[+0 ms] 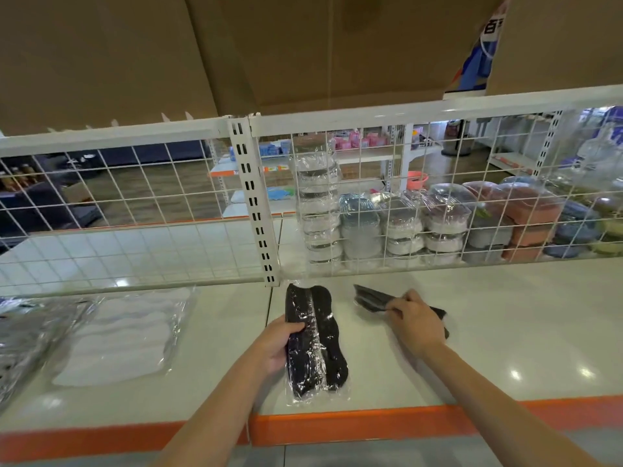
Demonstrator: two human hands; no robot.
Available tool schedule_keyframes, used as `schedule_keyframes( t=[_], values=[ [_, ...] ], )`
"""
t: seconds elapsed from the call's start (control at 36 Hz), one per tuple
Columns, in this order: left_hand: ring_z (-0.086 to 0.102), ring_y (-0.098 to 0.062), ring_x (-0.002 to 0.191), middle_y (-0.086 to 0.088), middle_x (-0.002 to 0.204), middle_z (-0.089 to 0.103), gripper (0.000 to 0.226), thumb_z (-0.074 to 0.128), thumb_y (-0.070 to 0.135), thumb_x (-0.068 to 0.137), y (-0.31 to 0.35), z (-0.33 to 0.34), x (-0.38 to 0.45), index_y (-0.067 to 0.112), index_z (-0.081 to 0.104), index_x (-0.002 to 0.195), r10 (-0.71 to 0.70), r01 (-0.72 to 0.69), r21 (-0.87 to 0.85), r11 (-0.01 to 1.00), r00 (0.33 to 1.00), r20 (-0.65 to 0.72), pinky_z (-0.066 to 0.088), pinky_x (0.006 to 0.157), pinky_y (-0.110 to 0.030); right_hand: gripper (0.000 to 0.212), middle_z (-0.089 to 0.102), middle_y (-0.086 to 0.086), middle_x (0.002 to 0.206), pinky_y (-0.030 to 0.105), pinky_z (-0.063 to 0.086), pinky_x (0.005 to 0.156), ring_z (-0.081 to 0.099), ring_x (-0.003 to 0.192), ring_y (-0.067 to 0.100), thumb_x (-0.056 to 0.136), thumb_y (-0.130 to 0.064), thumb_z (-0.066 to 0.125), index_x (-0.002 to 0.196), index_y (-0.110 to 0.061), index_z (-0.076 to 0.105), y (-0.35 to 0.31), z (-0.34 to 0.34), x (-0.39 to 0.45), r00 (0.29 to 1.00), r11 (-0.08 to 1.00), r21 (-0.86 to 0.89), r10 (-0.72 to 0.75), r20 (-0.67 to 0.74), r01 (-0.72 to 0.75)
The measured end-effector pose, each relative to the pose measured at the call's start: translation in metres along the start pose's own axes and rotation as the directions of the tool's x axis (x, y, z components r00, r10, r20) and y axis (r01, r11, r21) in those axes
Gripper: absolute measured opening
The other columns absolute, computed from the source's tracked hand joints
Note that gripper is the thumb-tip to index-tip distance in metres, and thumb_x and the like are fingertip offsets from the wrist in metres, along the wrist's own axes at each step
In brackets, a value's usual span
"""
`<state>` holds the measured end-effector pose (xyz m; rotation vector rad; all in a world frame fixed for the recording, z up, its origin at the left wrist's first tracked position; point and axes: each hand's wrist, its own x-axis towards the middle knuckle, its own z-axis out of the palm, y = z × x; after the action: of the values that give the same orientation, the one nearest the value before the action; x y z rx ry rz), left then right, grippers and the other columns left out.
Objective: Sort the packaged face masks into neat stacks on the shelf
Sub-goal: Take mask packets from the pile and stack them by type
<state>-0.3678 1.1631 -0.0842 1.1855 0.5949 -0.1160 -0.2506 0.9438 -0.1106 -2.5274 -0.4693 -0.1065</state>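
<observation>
Orange front edge (337,424) of the shelf runs nearest the camera, both bare forearms crossing over it. White shelf surface (505,332) beyond, glossy, with a seam down the middle.

Left hand (278,345): fingers curled round the left side of a black mask pack (315,342), thumb over its top face. Pack is long, in clear film, lying lengthwise from near the front edge toward the back of the shelf, just right of the seam. Whether it rests fully on the shelf or is partly lifted, cannot tell.

Right hand (416,320): fingers closed on a second black mask pack (374,299), pinching it near its middle. One end sticks out leftward toward the back edge, the other shows dark behind the wrist. It looks tilted on edge; contact with the shelf unclear. The two black packs are near each other but apart.

Left end of the shelf: white mask pack (124,335) in clear film, lying flat, well apart from the black ones. More clear-wrapped packs (30,335) overlap at the far left edge, contents hard to make out.

Back edge: white wire grid panel (135,210) with a slotted upright post (254,210) standing just behind the first black pack. Through the grid, on the far side, stacks of wrapped containers (404,227) in white, grey, rust and blue. Cardboard boxes (303,45) sit on the level above.
</observation>
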Motion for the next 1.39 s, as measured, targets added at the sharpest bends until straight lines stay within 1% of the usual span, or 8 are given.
schedule_keyframes(
  t=[0.11, 0.25, 0.33, 0.47, 0.78, 1.03, 1.19, 1.39],
  values=[
    [0.066, -0.033, 0.096, -0.023, 0.105, 0.067, 0.042, 0.046, 0.029, 0.098, -0.006, 0.001, 0.004, -0.001, 0.053, 0.126, -0.071, 0.07, -0.171, 0.983, 0.997, -0.003, 0.05, 0.081, -0.043, 0.016, 0.047, -0.006, 0.095, 0.013, 0.039, 0.078, 0.052, 0.079, 0.004, 0.085, -0.009, 0.066, 0.097, -0.015, 0.074, -0.024, -0.004, -0.005, 0.958, 0.903, 0.331, -0.287, -0.01, 0.274],
    [0.062, -0.037, 0.107, -0.025, 0.117, 0.063, 0.049, 0.056, 0.041, 0.091, -0.005, 0.006, 0.0, 0.001, 0.06, 0.12, -0.08, 0.105, -0.224, 0.969, 0.989, 0.121, 0.049, 0.087, -0.045, 0.024, 0.047, -0.014, 0.117, 0.0, 0.033, 0.083, 0.048, 0.088, -0.013, 0.089, -0.011, 0.062, 0.105, -0.024, 0.073, -0.038, 0.005, -0.017, 0.817, 0.853, 0.297, -0.508, 0.274, 0.43],
    [0.067, -0.03, 0.093, -0.021, 0.105, 0.069, 0.035, 0.06, -0.001, 0.086, -0.005, 0.006, -0.001, -0.004, 0.056, 0.121, 0.05, -0.051, -0.059, 0.997, 0.999, -0.016, 0.052, 0.073, -0.037, 0.032, 0.042, -0.01, 0.128, 0.01, 0.041, 0.093, 0.054, 0.097, -0.004, 0.092, -0.014, 0.058, 0.118, -0.033, 0.061, -0.038, 0.014, -0.018, 0.892, 0.882, 0.371, -0.39, 0.23, 0.29],
    [0.067, -0.027, 0.096, -0.009, 0.098, 0.072, 0.021, 0.063, -0.002, 0.084, 0.008, 0.012, -0.008, 0.011, 0.066, 0.099, 0.344, -0.332, 0.143, 0.932, 0.936, -0.067, 0.049, 0.092, -0.042, 0.062, 0.043, -0.009, 0.132, 0.034, 0.041, 0.104, 0.048, 0.121, 0.012, 0.082, -0.034, 0.07, 0.136, -0.024, 0.041, -0.046, 0.014, -0.011, 0.926, 0.797, 0.602, -0.196, 0.324, -0.042],
    [0.07, -0.016, 0.084, -0.003, 0.09, 0.073, 0.024, 0.074, 0.002, 0.076, 0.021, 0.018, -0.025, 0.012, 0.067, 0.096, 0.61, -0.579, 0.233, 0.781, 0.788, -0.084, 0.056, 0.071, -0.023, 0.026, 0.062, 0.007, 0.093, 0.036, 0.046, 0.081, 0.058, 0.087, 0.024, 0.085, -0.027, 0.066, 0.105, -0.013, 0.057, -0.064, 0.03, -0.009, 0.912, 0.886, 0.457, -0.251, 0.323, 0.082],
    [0.064, -0.028, 0.095, -0.012, 0.098, 0.07, 0.019, 0.058, -0.004, 0.084, 0.031, -0.002, -0.025, 0.005, 0.064, 0.1, 0.443, -0.496, -0.38, 0.781, 0.869, -0.223, 0.05, 0.09, -0.043, 0.036, 0.048, 0.001, 0.062, 0.02, 0.047, 0.058, 0.053, 0.057, 0.01, 0.082, -0.001, 0.067, 0.058, -0.012, 0.043, -0.066, 0.034, -0.015, 0.906, 0.63, 0.726, -0.083, 0.415, -0.275],
    [0.062, -0.032, 0.104, -0.016, 0.103, 0.066, 0.035, 0.069, -0.004, 0.078, 0.026, -0.06, -0.027, 0.0, 0.056, 0.109, 0.562, -0.588, 0.034, 0.808, 0.754, -0.339, 0.051, 0.091, -0.039, 0.032, 0.052, -0.006, 0.061, 0.01, 0.036, 0.054, 0.046, 0.055, 0.001, 0.083, -0.006, 0.066, 0.061, -0.017, 0.048, -0.067, 0.015, 0.004, 0.975, 0.84, 0.539, -0.162, 0.155, 0.054],
    [0.057, -0.019, 0.098, -0.003, 0.107, 0.058, 0.061, 0.083, 0.029, 0.061, -0.004, -0.081, -0.022, 0.024, 0.049, 0.111, 0.543, -0.313, 0.597, 0.739, 0.801, -0.252, 0.048, 0.087, -0.032, 0.018, 0.062, 0.0, 0.091, 0.002, 0.037, 0.063, 0.055, 0.082, 0.014, 0.081, -0.005, 0.067, 0.077, -0.016, 0.054, -0.057, 0.023, 0.008, 0.969, 0.884, 0.468, -0.12, 0.214, 0.007]
  ],
)
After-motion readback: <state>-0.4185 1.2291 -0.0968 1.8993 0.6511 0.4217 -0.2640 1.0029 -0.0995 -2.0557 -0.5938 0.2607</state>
